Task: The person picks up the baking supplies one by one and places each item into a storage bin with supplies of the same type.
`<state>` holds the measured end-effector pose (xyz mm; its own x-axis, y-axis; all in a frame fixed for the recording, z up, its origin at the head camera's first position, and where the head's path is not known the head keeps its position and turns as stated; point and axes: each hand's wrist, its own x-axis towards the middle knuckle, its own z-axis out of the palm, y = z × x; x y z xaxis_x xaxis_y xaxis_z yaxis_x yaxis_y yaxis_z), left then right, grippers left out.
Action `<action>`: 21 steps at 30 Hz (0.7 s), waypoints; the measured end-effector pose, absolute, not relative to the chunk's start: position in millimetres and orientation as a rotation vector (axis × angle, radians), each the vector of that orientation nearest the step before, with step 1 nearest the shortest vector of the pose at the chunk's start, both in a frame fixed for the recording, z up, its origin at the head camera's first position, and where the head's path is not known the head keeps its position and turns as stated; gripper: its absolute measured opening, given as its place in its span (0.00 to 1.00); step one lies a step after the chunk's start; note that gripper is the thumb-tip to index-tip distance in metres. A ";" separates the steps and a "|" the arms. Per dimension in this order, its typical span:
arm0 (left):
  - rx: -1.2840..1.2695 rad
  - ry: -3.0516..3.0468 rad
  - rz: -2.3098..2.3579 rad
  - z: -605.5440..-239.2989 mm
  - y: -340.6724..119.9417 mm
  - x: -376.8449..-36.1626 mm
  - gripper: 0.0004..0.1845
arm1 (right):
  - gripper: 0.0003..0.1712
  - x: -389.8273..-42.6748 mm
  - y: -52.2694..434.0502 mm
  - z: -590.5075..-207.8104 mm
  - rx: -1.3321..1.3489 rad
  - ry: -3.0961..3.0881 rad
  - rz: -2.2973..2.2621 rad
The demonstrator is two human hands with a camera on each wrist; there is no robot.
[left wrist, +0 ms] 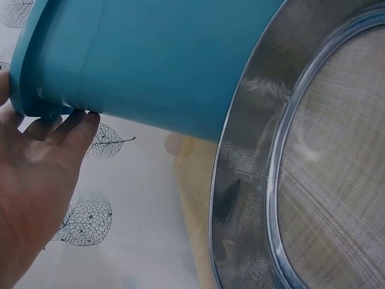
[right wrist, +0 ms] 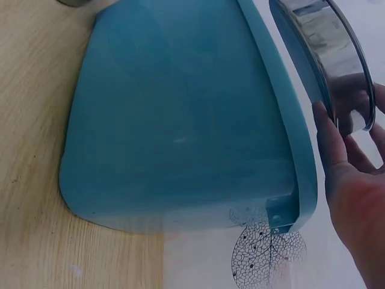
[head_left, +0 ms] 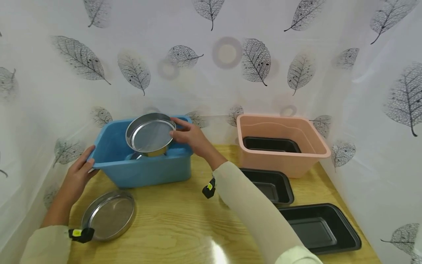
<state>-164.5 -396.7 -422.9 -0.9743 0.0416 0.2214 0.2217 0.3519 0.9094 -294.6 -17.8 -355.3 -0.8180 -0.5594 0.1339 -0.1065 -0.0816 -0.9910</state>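
Sieve [head_left: 150,132] sits tilted over the blue tub [head_left: 112,146], mesh facing the camera, lifted above the tub's rim at its right-back part. Right hand [head_left: 189,136] pinches its right rim: thumb in front, fingers behind, as the right wrist view shows [right wrist: 337,129]. Left hand [head_left: 79,172] holds the tub's left rim corner, fingers curled under the lip, thumb on top.

Doing this step well, as I judge it: keep the pinch firm on the steel rim, since it's smooth and the sieve hangs from one side only; keep the left hand bracing the tub so it doesn't slide on the bench [head_left: 184,223]; move the sieve clear of the tub wall before tilting it further. Something metallic shows in the tub just under the sieve; can't tell what.

Second sieve [head_left: 109,214] lies flat on the bench, just right of the left forearm, in front of the tub and well apart from the right hand. Pink tub [head_left: 283,146] stands to the right with a black tray [head_left: 271,144] inside; two more black trays [head_left: 321,227] lie on the bench in front of it.
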 end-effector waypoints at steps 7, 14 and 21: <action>-0.248 -2.459 -1.651 -422.5 -392.2 -167.9 0.31 | 0.32 -311.4 -26.0 -348.9 -0.749 1.941 -1.883; -0.258 -2.421 -1.669 -427.8 -399.4 -165.5 0.31 | 0.33 -320.4 -50.4 -346.2 -0.744 1.968 -1.830; -0.328 -2.357 -1.782 -429.3 -397.9 -165.7 0.31 | 0.34 -325.2 -63.5 -348.7 -0.729 1.962 -1.784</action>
